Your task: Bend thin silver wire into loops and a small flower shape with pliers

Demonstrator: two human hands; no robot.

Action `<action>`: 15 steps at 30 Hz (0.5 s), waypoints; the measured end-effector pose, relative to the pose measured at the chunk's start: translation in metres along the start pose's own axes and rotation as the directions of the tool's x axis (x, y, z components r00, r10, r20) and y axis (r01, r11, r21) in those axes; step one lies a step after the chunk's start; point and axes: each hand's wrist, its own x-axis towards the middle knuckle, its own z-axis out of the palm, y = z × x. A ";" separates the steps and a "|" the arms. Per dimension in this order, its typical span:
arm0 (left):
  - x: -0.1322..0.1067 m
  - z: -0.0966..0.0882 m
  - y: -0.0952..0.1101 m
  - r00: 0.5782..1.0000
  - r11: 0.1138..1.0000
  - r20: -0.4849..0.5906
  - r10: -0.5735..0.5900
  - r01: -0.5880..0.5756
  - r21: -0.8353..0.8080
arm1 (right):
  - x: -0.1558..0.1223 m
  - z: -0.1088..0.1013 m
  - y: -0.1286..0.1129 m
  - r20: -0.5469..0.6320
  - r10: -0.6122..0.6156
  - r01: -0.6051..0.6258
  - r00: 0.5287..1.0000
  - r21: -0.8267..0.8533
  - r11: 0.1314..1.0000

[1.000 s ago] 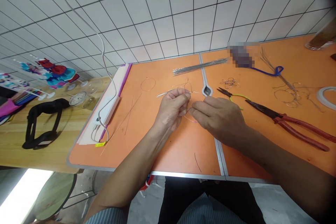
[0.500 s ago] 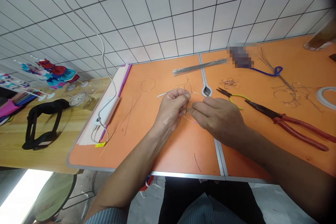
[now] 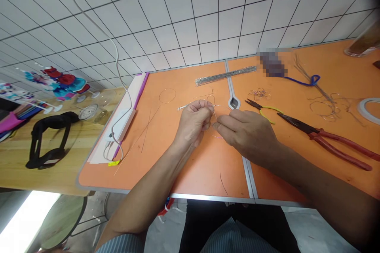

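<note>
Red-handled pliers point(image 3: 322, 136) lie past the left hand point(image 3: 192, 124) and right hand point(image 3: 247, 134), both pinching wire point(image 3: 211, 101)

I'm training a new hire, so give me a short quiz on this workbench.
1. True or false: the left hand and the right hand both hold the thin wire.
2. Multiple choice: which pliers are longer? A: the yellow-handled pliers. B: the red-handled pliers.
3. Fill in the blank: the white power strip lies to the ___ of the left hand.

Key: 1 true; 2 B; 3 left.
</note>
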 end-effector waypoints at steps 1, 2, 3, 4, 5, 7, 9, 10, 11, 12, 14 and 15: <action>0.000 0.000 0.000 1.000 1.000 -0.002 0.004 -0.004 0.001 | 0.000 0.000 0.000 0.003 -0.001 0.001 1.000 0.002 1.000; 0.000 -0.001 0.000 1.000 1.000 -0.002 0.008 -0.008 0.000 | 0.000 0.000 0.001 0.005 -0.002 0.002 1.000 0.006 1.000; 0.000 -0.001 0.001 1.000 1.000 -0.003 0.014 -0.014 0.000 | 0.001 -0.001 0.001 0.006 -0.002 0.002 1.000 0.012 1.000; 0.000 -0.001 0.001 1.000 1.000 -0.004 0.019 -0.019 0.001 | 0.001 -0.001 0.001 0.006 0.000 0.000 1.000 0.018 1.000; 0.000 -0.001 0.001 1.000 1.000 -0.006 0.023 -0.023 0.002 | 0.001 -0.002 0.002 0.006 0.002 -0.003 1.000 0.025 1.000; 0.000 0.000 0.001 0.999 1.000 -0.012 0.031 -0.031 0.007 | 0.002 -0.003 0.002 0.006 0.003 -0.003 1.000 0.040 0.999; 0.000 0.000 0.002 0.999 0.999 -0.019 0.041 -0.041 0.010 | 0.002 -0.003 0.003 0.010 0.003 -0.004 1.000 0.058 0.998; 0.000 0.000 0.002 0.999 0.999 -0.021 0.047 -0.047 0.010 | 0.001 -0.004 0.003 0.012 0.002 -0.003 1.000 0.064 0.998; 0.000 0.000 0.002 0.998 0.999 -0.023 0.053 -0.053 0.010 | 0.001 -0.004 0.003 0.017 0.000 -0.002 1.000 0.070 0.998; 0.000 -0.001 0.002 0.998 0.998 -0.024 0.058 -0.058 0.009 | 0.000 -0.004 0.004 0.022 -0.001 -0.001 1.000 0.073 0.997; 0.000 -0.001 0.001 0.998 0.998 -0.023 0.065 -0.065 0.009 | -0.001 -0.004 0.004 0.026 -0.001 -0.001 1.000 0.075 0.997; 0.000 -0.002 0.001 0.998 0.998 -0.023 0.066 -0.066 0.012 | -0.001 -0.004 0.004 0.025 0.000 -0.002 1.000 0.076 0.997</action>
